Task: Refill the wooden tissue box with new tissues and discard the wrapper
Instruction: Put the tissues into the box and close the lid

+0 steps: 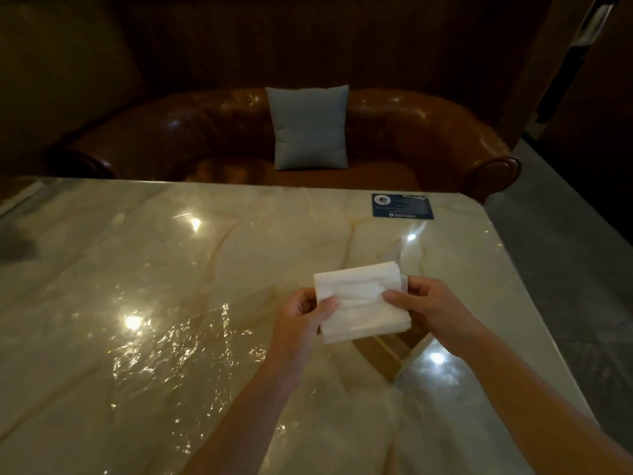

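A person holds a white stack of tissues (361, 301) up in the air with both hands. The left hand (301, 320) grips the left end of the stack, with the thumb on top and the fingers tucked under. The right hand (431, 308) grips the right end, with the thumb pressed on the top and the fingers curled around the side. Both hands are closed on the tissues.

The stack sits just above the wooden tissue box (399, 351). The box rests on the surface (171, 286) right under the stack and the right hand. Only a bit of the box shows, with its light wood sides and a dark inside. The stack hides the rest of it, so I cannot tell if anything is in the box.

The surface is shiny and pale, like marble, with bright spots of light on it. Far past the tissues, near the far edge of the surface, lies a dark blue card (402, 206). Its words are too small to read.

Beyond the surface, far from the tissues, stands a brown leather sofa (411, 138). A grey pillow (310, 126) stands upright on it, leaning on the back
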A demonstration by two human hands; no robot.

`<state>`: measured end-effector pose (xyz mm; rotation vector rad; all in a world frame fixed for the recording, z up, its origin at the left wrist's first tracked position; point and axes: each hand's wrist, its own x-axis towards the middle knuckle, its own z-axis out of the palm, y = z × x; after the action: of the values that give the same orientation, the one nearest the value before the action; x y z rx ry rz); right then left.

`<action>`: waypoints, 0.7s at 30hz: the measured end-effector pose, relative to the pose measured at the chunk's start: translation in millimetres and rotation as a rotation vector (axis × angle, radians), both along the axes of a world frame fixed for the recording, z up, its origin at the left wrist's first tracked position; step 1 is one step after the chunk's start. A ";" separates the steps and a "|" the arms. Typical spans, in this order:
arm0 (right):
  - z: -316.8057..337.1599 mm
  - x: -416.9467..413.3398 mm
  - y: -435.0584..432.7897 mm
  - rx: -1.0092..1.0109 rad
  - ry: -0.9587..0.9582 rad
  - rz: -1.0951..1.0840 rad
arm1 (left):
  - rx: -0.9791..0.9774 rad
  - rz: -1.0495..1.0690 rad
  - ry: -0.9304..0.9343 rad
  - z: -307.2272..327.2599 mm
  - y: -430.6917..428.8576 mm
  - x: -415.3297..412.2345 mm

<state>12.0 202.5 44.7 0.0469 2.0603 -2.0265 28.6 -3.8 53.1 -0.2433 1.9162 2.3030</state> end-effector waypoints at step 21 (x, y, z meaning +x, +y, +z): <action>-13.6 -34.8 54.3 0.295 -0.088 0.075 | -0.139 0.053 -0.240 -18.5 65.1 -2.1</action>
<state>-22.7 256.8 31.1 0.1088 2.2500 -1.6336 26.5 61.2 34.6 -0.5645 1.9678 2.0624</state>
